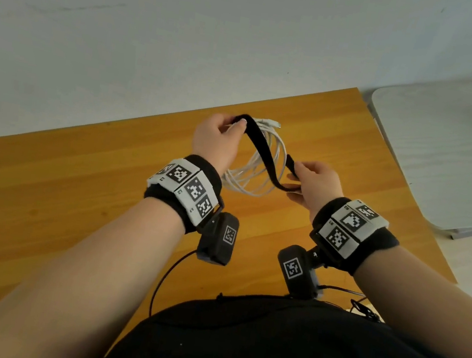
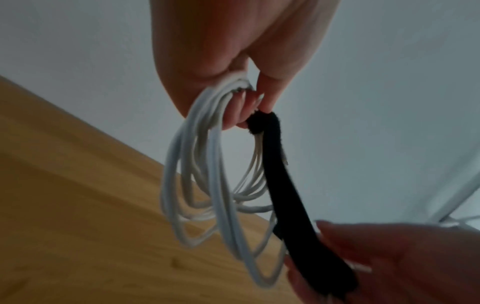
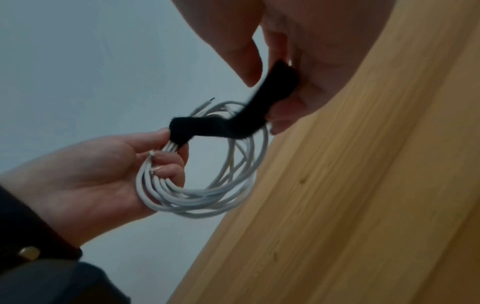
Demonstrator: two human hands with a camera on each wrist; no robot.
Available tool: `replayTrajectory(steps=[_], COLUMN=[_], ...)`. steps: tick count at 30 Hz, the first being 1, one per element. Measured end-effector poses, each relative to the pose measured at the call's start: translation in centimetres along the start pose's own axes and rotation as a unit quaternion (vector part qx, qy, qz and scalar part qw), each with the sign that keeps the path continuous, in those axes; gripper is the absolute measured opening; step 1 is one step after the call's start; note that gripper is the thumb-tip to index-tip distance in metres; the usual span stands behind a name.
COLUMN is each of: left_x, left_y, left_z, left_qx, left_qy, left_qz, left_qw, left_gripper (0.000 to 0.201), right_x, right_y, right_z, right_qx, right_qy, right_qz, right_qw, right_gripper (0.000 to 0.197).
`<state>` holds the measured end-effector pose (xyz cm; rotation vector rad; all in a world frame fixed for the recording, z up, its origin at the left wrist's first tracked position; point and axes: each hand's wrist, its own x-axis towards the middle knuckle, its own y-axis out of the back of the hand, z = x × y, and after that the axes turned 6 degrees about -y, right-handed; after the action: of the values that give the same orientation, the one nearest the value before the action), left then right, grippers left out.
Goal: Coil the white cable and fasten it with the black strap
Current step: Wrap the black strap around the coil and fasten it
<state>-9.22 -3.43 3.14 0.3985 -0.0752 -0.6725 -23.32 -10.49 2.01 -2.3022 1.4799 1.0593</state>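
The white cable [image 1: 255,172] [image 2: 205,197] [image 3: 207,197] hangs in several loops above the wooden table. My left hand [image 1: 219,137] [image 2: 233,98] [image 3: 145,156] grips the top of the coil, thumb and fingers pinching the bundle where the black strap [image 1: 262,152] [image 2: 283,185] [image 3: 215,127] folds over it. The strap runs down through the coil to my right hand [image 1: 310,180] [image 3: 283,82] [image 2: 363,267], which pinches its free end between thumb and fingers. A cable plug [image 1: 273,122] sticks out past the strap at the top.
The wooden table [image 1: 76,186] lies under both hands, its far edge against a pale wall. A light grey stand base [image 1: 443,165] with a metal post sits off the table's right side. Thin black wires [image 1: 166,275] trail from the wrist cameras near my body.
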Motion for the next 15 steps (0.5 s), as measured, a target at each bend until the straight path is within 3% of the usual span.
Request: replayTrajectory(steps=[4, 6, 8, 11, 15], left_x=[-0.2, -0.3, -0.6, -0.9, -1.4], left_y=[0.1, 0.0, -0.2, -0.5, -0.1], left_z=[0.3, 0.3, 0.5, 0.5, 0.5], left_qx=[0.011, 0.018, 0.032, 0.046, 0.031], left_qy=[-0.013, -0.025, -0.045, -0.066, -0.069], left_qz=[-0.008, -0.017, -0.036, -0.080, -0.147], left_qw=[1.000, 0.999, 0.998, 0.994, 0.986], left_gripper=[0.028, 0.028, 0.028, 0.028, 0.028], right_x=[0.4, -0.1, -0.5, -0.2, 0.2], right_y=[0.2, -0.2, -0.8, -0.9, -0.2], right_z=[-0.4, -0.7, -1.0, -2.0, -2.8], right_qx=[-0.213, -0.242, -0.227, -0.278, -0.264], right_qy=[0.108, 0.208, 0.278, 0.295, 0.284], right_qz=[0.109, 0.129, 0.112, 0.065, -0.060], right_qw=[0.965, 0.939, 0.927, 0.912, 0.920], right_gripper=[0.035, 0.032, 0.038, 0.054, 0.030])
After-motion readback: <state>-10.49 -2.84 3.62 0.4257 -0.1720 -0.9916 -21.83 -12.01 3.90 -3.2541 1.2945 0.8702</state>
